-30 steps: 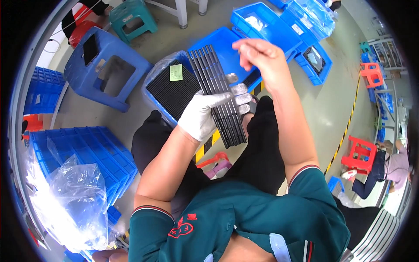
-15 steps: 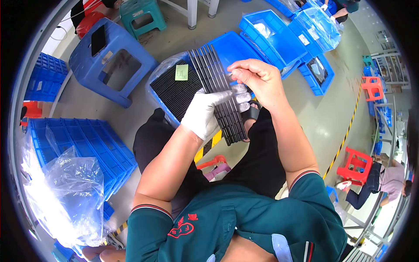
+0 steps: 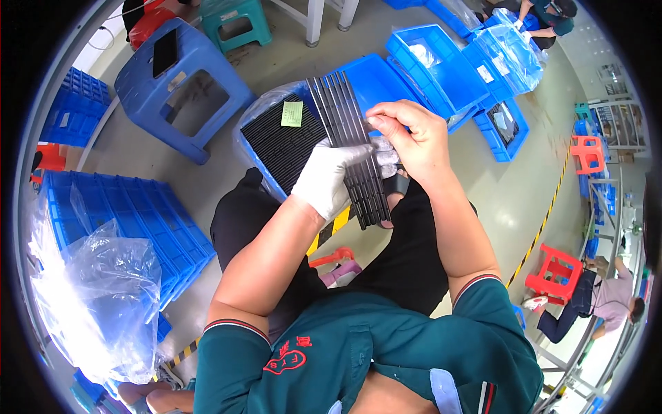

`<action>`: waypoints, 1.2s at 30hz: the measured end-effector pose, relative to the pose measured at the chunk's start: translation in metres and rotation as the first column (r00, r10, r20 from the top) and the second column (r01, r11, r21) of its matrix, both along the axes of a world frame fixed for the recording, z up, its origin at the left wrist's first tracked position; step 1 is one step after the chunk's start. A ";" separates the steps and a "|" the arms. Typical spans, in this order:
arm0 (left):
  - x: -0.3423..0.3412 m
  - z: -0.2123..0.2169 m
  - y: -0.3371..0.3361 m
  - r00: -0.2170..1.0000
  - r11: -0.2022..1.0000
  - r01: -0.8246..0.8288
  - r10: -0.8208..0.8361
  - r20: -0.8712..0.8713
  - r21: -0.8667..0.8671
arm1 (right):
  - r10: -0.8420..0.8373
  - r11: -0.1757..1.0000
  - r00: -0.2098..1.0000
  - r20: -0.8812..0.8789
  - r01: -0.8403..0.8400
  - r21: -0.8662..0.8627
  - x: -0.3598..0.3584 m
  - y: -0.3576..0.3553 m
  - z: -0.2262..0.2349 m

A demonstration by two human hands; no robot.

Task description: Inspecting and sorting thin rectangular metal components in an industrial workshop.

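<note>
A flat row of several thin black rods (image 3: 339, 110) is gripped in my left hand (image 3: 323, 178), which wears a white glove with greyed fingertips. The rods stand tilted, their upper ends leaning away from me. My bare right hand (image 3: 426, 141) is closed in a pinch at the right edge of the row; what its fingertips hold, if anything, is too small to make out. Beyond the left hand, a blue bin lined with clear plastic (image 3: 243, 141) contains many more black rods (image 3: 276, 148), with a pale green slip (image 3: 292, 114) lying on them.
Blue bins (image 3: 431, 65) stand beyond my right hand. A blue stool (image 3: 141, 83) with a phone (image 3: 165, 52) on it is at far left, beside a green stool (image 3: 234, 24). Stacked blue crates (image 3: 131, 221) and plastic film (image 3: 103, 297) lie left. Two other people work at right.
The view has shifted slightly, so the surroundings sit a little differently. My left hand keeps its hold on the rods, and my right hand stays pinched beside them.
</note>
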State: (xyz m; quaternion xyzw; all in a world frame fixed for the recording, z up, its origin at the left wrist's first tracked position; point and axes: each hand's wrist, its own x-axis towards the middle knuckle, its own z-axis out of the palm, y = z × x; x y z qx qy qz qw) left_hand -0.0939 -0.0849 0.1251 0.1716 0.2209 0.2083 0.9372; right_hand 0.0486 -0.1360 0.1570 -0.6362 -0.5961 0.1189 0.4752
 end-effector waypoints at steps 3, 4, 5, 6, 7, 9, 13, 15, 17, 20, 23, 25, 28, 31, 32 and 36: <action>0.000 0.003 -0.001 1.000 1.000 -0.017 0.017 0.001 -0.003 | -0.008 1.000 1.000 -0.002 0.008 -0.011 0.000 0.000 -0.001; 0.000 0.003 -0.001 1.000 1.000 -0.019 0.019 0.002 -0.004 | -0.015 1.000 1.000 0.002 0.015 -0.006 0.000 0.001 -0.001; -0.001 0.003 -0.002 1.000 1.000 -0.027 0.027 0.007 0.004 | -0.013 1.000 1.000 0.003 0.013 -0.006 0.000 0.002 -0.001; -0.001 0.004 -0.002 0.999 0.999 -0.036 0.036 0.011 0.011 | 0.012 0.998 0.987 0.158 -0.023 0.066 -0.001 0.003 -0.001; -0.001 0.002 -0.002 0.999 0.999 -0.040 0.040 0.010 0.010 | 0.027 0.989 0.951 0.309 -0.070 0.131 -0.002 0.004 -0.001; 0.002 -0.005 -0.004 0.996 0.990 -0.060 0.069 -0.062 0.127 | 0.007 0.989 0.934 0.357 -0.059 0.135 -0.006 0.004 0.000; -0.001 0.001 -0.003 0.998 0.997 -0.066 0.066 -0.017 0.033 | -0.044 0.995 0.895 0.443 0.000 0.099 -0.008 0.005 0.001; 0.001 -0.001 -0.002 0.997 0.996 -0.078 0.078 -0.013 0.032 | -0.011 0.996 0.890 0.455 -0.031 0.086 -0.008 0.005 -0.001; 0.002 -0.005 -0.001 0.996 0.995 -0.092 0.093 -0.010 0.030 | -0.006 0.996 0.865 0.502 -0.038 0.077 -0.006 0.004 0.000; 0.005 -0.006 -0.001 0.995 0.994 -0.099 0.099 0.018 0.042 | -0.019 0.999 0.816 0.578 -0.008 0.044 -0.007 0.002 0.002; 0.004 -0.003 -0.001 0.991 0.991 -0.134 0.134 0.012 0.017 | -0.062 0.993 0.806 0.589 -0.010 0.119 -0.008 0.003 0.006; 0.003 0.000 0.000 0.993 0.993 -0.116 0.116 0.028 0.003 | -0.087 0.976 0.818 0.568 -0.045 0.214 -0.009 0.004 0.006; 0.002 0.003 0.000 0.996 0.996 -0.084 0.084 0.041 -0.009 | -0.074 0.992 0.983 0.169 0.055 0.114 -0.008 0.006 -0.001; 0.000 0.009 0.000 0.996 0.997 -0.073 0.074 0.041 -0.020 | -0.081 0.996 0.982 0.173 0.087 -0.024 -0.006 0.005 -0.006; -0.001 0.010 0.000 0.996 0.996 -0.079 0.080 0.044 -0.033 | -0.081 0.996 0.982 0.173 0.086 -0.024 -0.006 0.005 -0.005; -0.001 0.006 0.000 0.996 0.997 -0.074 0.075 0.046 -0.032 | -0.082 0.997 0.968 0.238 0.080 0.019 -0.007 0.006 -0.004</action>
